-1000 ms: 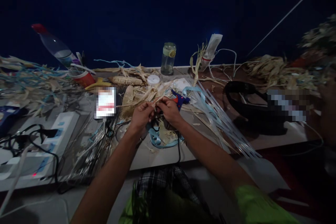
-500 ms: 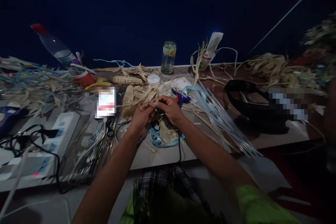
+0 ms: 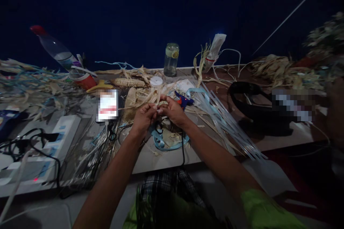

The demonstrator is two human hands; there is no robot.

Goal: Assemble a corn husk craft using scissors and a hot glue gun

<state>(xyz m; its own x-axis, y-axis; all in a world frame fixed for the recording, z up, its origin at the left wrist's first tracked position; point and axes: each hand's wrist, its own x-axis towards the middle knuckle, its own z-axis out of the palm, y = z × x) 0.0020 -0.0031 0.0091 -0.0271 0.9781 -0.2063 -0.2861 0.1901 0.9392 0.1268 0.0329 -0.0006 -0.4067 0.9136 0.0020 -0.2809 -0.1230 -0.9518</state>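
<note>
My left hand [image 3: 144,117] and my right hand [image 3: 174,111] meet over the middle of the table, fingertips pinched together. Between them is a pale piece of dried corn husk [image 3: 155,96], its upper part spreading above the fingers. The exact spot where each hand grips it is partly hidden by the fingers. Just beyond my right hand lies a blue and orange glue gun [image 3: 185,101]. Below the hands, a light blue ribbon [image 3: 166,147] curls around husk scraps, with a black cord [image 3: 183,150] running past it.
Behind the hands are a corn cob [image 3: 129,83], a white spool [image 3: 156,81] and a clear jar [image 3: 171,62]. Long clear sticks [image 3: 236,128] lie to the right, near a black ring-shaped object [image 3: 232,102]. At left are a power strip [image 3: 60,139], metal wires [image 3: 94,157] and a tilted bottle [image 3: 55,48].
The fingers have shifted slightly around the husk, and more of its spread upper part shows now. My right hand's fingers are somewhat more extended. The view has moved slightly.
</note>
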